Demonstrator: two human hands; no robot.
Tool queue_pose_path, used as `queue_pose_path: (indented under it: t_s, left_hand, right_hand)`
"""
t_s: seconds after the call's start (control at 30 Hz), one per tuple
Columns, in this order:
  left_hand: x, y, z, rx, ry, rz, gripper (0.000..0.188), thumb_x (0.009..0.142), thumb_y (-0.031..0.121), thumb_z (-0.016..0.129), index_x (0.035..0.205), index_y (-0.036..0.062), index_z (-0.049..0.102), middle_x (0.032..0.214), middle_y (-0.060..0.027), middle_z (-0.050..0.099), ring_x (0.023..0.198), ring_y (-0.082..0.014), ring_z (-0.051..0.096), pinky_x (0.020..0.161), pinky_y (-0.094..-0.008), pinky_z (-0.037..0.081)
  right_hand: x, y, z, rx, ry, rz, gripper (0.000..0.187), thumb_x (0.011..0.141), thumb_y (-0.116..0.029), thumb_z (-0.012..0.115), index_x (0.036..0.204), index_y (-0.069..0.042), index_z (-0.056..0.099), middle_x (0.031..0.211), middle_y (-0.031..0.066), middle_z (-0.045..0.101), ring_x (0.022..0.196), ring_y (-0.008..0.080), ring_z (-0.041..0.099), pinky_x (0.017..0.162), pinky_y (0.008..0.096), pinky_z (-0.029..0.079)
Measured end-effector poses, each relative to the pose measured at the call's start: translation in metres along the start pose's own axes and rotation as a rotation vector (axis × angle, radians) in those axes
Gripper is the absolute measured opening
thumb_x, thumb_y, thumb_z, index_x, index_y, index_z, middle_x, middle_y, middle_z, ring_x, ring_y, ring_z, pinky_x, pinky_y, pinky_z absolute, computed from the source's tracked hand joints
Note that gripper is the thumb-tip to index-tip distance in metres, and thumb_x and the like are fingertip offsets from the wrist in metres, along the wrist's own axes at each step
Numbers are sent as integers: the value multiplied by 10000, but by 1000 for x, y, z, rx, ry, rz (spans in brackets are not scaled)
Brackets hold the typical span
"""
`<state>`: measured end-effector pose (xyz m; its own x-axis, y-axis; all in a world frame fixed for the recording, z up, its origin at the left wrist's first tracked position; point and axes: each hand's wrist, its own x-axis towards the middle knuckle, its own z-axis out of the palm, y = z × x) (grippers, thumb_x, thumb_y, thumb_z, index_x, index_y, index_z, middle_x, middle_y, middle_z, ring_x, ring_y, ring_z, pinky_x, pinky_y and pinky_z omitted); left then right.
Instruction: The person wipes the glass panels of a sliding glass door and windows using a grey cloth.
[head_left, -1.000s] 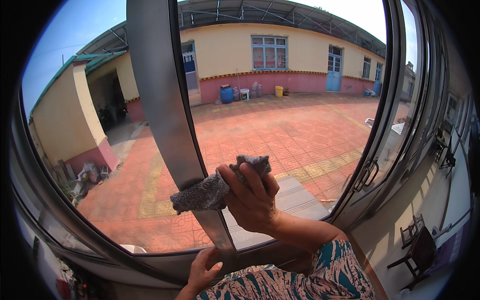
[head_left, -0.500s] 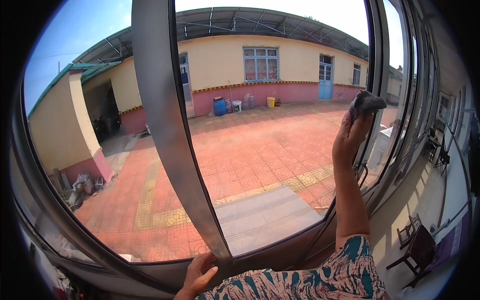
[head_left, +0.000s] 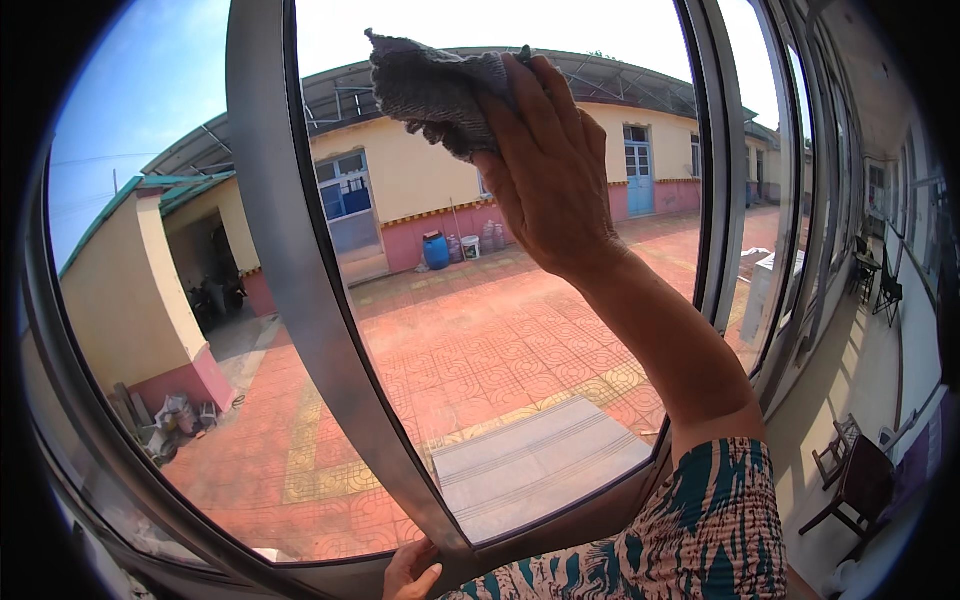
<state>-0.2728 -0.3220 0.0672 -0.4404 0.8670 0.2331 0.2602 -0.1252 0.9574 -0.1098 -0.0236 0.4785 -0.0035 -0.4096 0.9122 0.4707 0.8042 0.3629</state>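
My right hand [head_left: 555,180] is raised high in front of the window pane, closed on a dark grey cloth [head_left: 430,95]. The cloth lies bunched under the fingers, with a loose corner pointing up to the left; it appears to press on the glass. Down by the foot of the grey metal mullion [head_left: 290,230], my left hand [head_left: 410,572] rests against the bottom rail of the window frame [head_left: 570,525]. Its thumb stands apart from the fingers, and nothing shows in it; the lower part of this hand is cut off by the picture's edge.
More window frames run along the right, beside a corridor with a dark chair [head_left: 855,485]. Through the glass show a red-tiled yard [head_left: 500,320], a pale ribbed slab [head_left: 540,465], a blue barrel [head_left: 436,250] and a cream-and-pink building.
My right hand has swept the cloth left and up from the right-hand frame post to the upper pane. My left hand stays at the mullion's foot. The view has shifted slightly.
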Motion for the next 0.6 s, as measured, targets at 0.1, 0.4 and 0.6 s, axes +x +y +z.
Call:
queue_pose_path:
  t_s: [0.1,0.4,0.6]
  left_hand:
    - [-2,14,4,-132,-22,-97,507,861,-29,589,1333,-42,404,1308,-160,498,1220,-252,499,1028,-357,397]
    - [-2,0,-3,39,-30,7,493,871,17,626,1321,-29,431,1270,-155,537,1175,-252,533,1009,-352,424]
    - [-1,-8,0,124,-16,45,484,871,16,626,1315,-29,440,1257,-145,549,1163,-241,538,1003,-345,427]
  right_hand:
    - [-31,90,-18,-170,48,156,391,955,-219,502,1302,-42,483,1344,189,451,1284,367,390,963,480,341]
    - [-133,11,-51,4,-12,305,369,932,-127,511,1242,72,496,1339,285,419,1269,465,373,970,541,337]
    - [-31,-83,-4,229,-123,-65,374,794,-169,686,1144,-58,612,1450,132,378,1378,317,284,995,405,288]
